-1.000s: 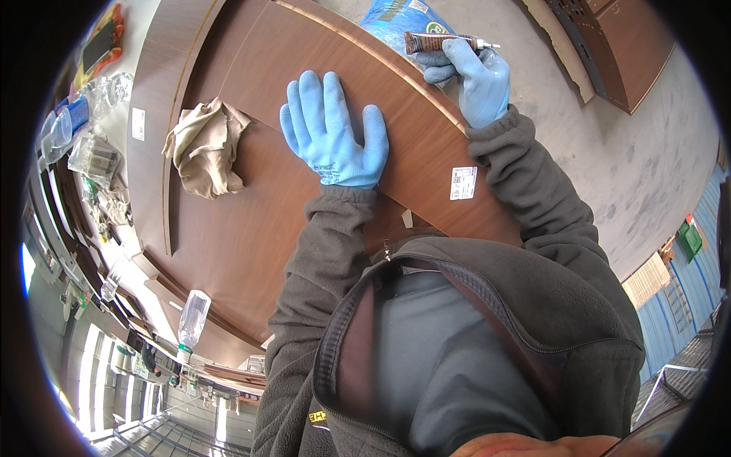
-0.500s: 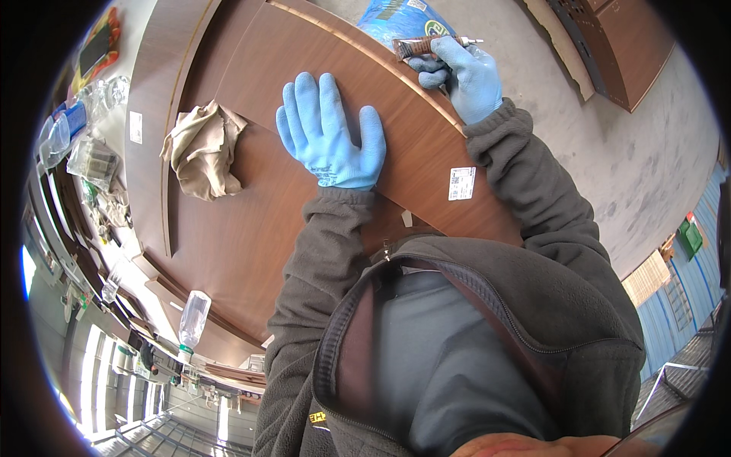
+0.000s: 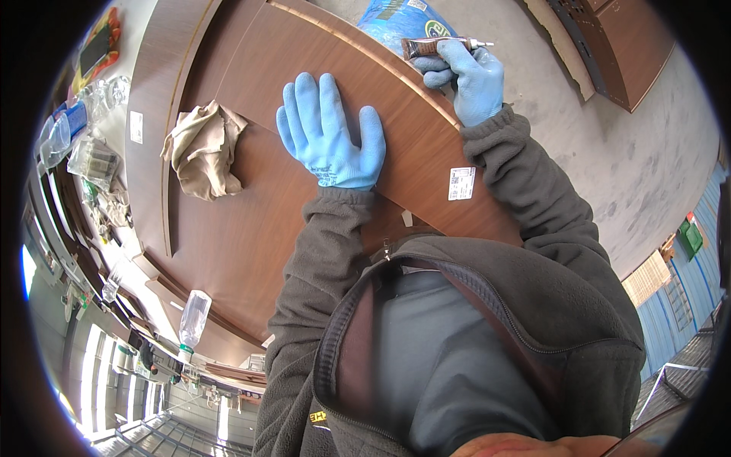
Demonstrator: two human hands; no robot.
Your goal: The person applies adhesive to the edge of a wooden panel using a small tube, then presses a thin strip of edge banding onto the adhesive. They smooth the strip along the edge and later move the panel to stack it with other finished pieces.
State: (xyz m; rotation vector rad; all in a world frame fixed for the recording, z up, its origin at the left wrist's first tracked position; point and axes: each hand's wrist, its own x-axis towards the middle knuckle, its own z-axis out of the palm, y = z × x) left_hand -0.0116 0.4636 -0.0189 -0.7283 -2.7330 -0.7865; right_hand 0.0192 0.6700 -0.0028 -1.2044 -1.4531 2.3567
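My left hand, in a blue glove, lies flat with its fingers spread on a large brown wooden panel. At the panel's far right edge my right hand, also in a blue glove, grips a small brown tube with a thin nozzle that points right. A white sticker sits on the panel close to my right sleeve.
A crumpled beige rag lies on the panel left of my left hand. A blue bag lies on the concrete floor beyond the tube. Clear plastic bags and bottles crowd the left side. A brown cabinet stands at the upper right.
My right hand with the tube has shifted slightly up and left along the panel's edge. My left hand has slid a little to the left on the panel.
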